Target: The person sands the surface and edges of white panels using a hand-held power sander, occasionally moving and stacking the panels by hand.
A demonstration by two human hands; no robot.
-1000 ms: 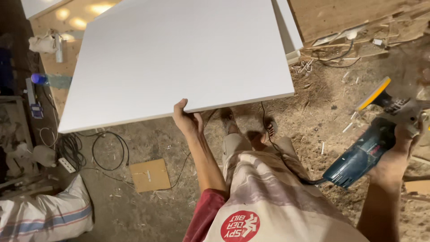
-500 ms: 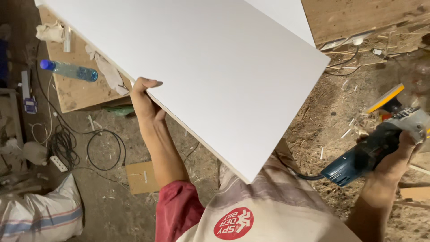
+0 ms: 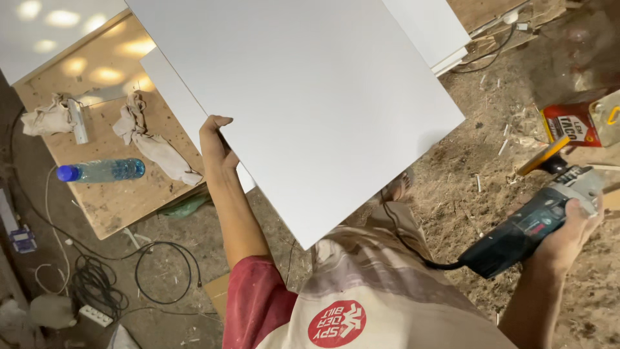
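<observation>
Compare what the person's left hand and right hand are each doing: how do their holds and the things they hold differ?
The left hand clamps the edge of a large flat white board, thumb on top; the right hand wraps around the body of a blue power tool.
The board is raised and tilted; the power tool hangs low at the side.
Both hands have a firm grip.

Red labelled can (image 3: 571, 123), far right
</observation>
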